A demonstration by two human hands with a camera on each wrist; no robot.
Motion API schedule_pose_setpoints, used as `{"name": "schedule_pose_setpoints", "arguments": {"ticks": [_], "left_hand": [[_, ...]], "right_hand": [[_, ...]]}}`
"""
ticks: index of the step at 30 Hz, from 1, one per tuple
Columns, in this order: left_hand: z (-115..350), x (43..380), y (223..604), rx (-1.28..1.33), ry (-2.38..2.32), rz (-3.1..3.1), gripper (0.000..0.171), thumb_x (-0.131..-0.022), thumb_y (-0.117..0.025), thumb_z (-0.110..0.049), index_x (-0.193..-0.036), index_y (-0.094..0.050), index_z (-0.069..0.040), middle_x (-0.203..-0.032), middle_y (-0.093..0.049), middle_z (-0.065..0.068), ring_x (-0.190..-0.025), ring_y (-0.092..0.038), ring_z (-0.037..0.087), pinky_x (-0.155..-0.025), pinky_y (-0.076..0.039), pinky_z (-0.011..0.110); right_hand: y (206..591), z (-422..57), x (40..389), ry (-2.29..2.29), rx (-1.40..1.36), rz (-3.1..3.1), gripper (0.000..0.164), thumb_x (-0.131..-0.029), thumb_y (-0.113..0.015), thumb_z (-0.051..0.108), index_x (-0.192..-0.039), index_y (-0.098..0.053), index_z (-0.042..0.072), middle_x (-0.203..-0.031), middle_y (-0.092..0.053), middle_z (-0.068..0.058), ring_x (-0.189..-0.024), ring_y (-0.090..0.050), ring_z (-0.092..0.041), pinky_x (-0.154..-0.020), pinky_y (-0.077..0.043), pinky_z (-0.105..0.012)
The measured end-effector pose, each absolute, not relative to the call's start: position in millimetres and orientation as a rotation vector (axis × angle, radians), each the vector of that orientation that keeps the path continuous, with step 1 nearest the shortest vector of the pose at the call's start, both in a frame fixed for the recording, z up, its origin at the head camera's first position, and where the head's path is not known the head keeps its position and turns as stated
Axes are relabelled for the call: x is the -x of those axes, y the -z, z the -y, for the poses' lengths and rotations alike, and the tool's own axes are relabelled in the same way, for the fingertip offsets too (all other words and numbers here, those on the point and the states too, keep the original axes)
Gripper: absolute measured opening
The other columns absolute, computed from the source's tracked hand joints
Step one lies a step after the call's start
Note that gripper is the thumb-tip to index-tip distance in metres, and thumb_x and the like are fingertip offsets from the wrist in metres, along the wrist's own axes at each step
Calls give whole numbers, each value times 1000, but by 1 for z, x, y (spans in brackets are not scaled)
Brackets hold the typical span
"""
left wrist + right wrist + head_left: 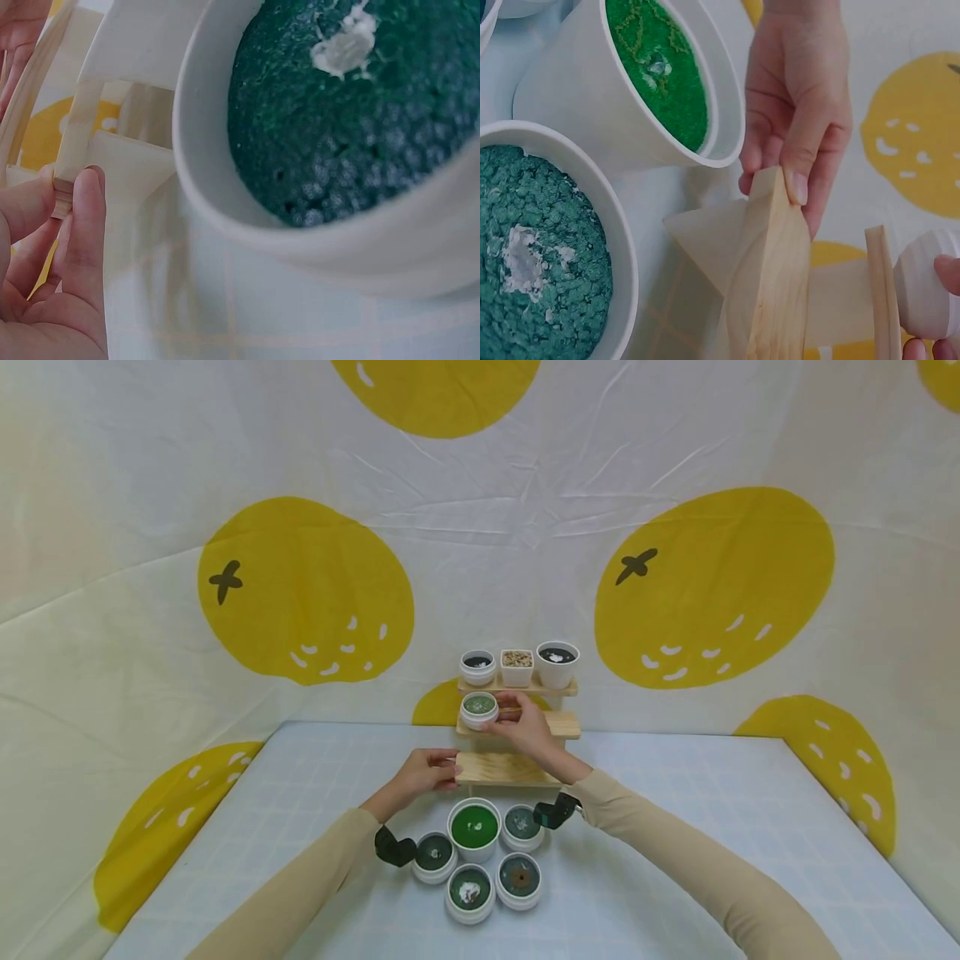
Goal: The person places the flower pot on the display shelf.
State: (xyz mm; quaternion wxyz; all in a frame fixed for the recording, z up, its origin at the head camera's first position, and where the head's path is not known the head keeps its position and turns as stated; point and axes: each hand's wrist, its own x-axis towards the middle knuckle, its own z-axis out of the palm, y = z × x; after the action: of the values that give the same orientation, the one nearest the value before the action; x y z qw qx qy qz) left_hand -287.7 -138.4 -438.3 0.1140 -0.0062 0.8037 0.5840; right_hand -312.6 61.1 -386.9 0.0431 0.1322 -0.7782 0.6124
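Observation:
A three-step wooden stand (498, 768) is at the back of the table. My left hand (426, 772) pinches the left end of its lowest shelf; the left wrist view shows thumb and fingers (84, 232) on the wood's end. Over the left end of the middle shelf, my right hand (522, 727) grips a small white pot (478, 720) with pale green filling by its right side. In the right wrist view, that ribbed pot (922, 285) sits against the middle board, with fingertips (949, 273) at its wall.
On the top shelf stand a round pot with dark filling (477, 673), a square pot of pebbles (517, 670) and a taller pot (557, 669). In front of the stand cluster several white pots, including a tall bright green one (474, 828) and one with a brown centre (519, 881).

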Motion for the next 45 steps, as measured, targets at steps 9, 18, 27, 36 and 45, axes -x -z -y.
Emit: {"name": "schedule_pose_setpoints", "arguments": {"ticks": [9,18,27,36,45], "left_hand": [[138,288,438,36,-1717,-2351,42,-90,-65,-6,-130,-57,1,-104,-65,17,-70,-65,10,-70,-61,28],[137,288,439,31,-1732,-2346,41,-90,-64,-4,-130,-56,4,-106,-65,19,-68,-63,9,-67,-61,26],[137,290,443,38,-1744,-2335,42,-90,-65,-5,-130,-56,3,-107,-65,20,-66,-64,9,-68,-61,27],[138,287,440,42,-1716,-2366,42,-90,-65,-5,-130,-56,3,-107,-65,19,-67,-64,9,-68,-61,27],[136,287,440,51,-1710,-2381,42,-90,-65,-5,-130,-56,3,-105,-64,18,-67,-63,9,-68,-61,26]], "right_hand": [[390,-65,310,-1924,-393,2358,56,-78,-75,-3,-128,-50,0,-124,-55,-22,-109,-61,-38,-86,-58,-28],[393,-70,299,-1927,-501,2286,55,-77,-72,-7,-127,-50,-3,-123,-55,-25,-108,-60,-39,-89,-57,-28],[386,-79,275,-1933,-699,2303,55,-80,-71,-6,-128,-46,-6,-127,-51,-27,-116,-54,-42,-97,-54,-35],[389,-94,252,-1845,-801,2436,52,-84,-69,1,-131,-46,0,-132,-50,-23,-123,-50,-39,-106,-46,-48],[399,-116,237,-1802,-941,2543,51,-86,-71,8,-130,-47,2,-132,-51,-22,-123,-51,-36,-106,-45,-49]]}}
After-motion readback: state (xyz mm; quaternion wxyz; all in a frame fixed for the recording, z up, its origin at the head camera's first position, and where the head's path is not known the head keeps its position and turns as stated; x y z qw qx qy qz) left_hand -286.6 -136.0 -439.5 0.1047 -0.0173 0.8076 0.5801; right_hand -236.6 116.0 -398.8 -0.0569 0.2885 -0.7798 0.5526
